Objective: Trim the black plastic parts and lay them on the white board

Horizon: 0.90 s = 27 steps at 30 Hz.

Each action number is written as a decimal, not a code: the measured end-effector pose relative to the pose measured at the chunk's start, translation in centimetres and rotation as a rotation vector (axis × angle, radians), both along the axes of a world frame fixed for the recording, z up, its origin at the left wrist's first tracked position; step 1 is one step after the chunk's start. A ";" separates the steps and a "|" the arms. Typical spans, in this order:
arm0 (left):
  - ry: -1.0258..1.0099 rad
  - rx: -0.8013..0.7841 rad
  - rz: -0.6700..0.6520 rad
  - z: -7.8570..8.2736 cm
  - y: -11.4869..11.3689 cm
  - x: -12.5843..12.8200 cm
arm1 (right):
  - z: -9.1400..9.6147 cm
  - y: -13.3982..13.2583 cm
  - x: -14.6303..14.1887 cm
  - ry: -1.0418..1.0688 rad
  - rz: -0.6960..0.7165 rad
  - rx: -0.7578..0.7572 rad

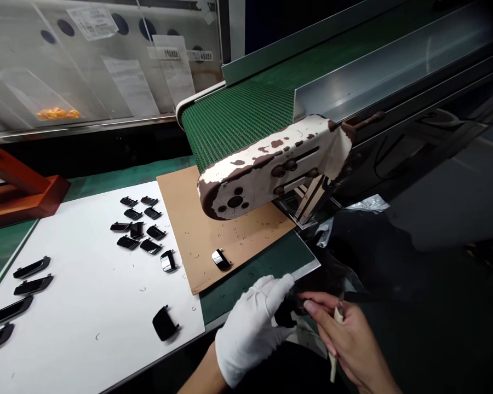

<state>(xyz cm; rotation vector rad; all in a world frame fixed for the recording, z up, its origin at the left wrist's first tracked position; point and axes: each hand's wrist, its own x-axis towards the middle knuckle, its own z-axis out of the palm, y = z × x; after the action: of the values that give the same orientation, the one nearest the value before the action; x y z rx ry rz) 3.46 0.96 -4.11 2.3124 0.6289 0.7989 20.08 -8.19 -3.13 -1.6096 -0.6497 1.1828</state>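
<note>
Your white-gloved left hand point(250, 325) gripped, likely steadying, a black piece point(286, 316) near the brown cardboard sheet point(197, 232), your right hand point(349, 334) a slim cream tool point(333, 366).

Head-worn camera faces forward, down: bench point(271, 260) close, conveyor point(238, 120) farther.
</note>
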 end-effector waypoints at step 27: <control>-0.145 -0.156 -0.031 -1.9 -4.9 2.2 | -4.7 -2.4 -0.9 0.694 -0.050 -0.027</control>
<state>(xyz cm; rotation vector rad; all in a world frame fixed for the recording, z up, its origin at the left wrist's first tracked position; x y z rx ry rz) 5.67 -3.94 -6.03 2.0978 0.5685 0.8626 19.23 -10.57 -7.83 -1.1114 -0.1431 1.5934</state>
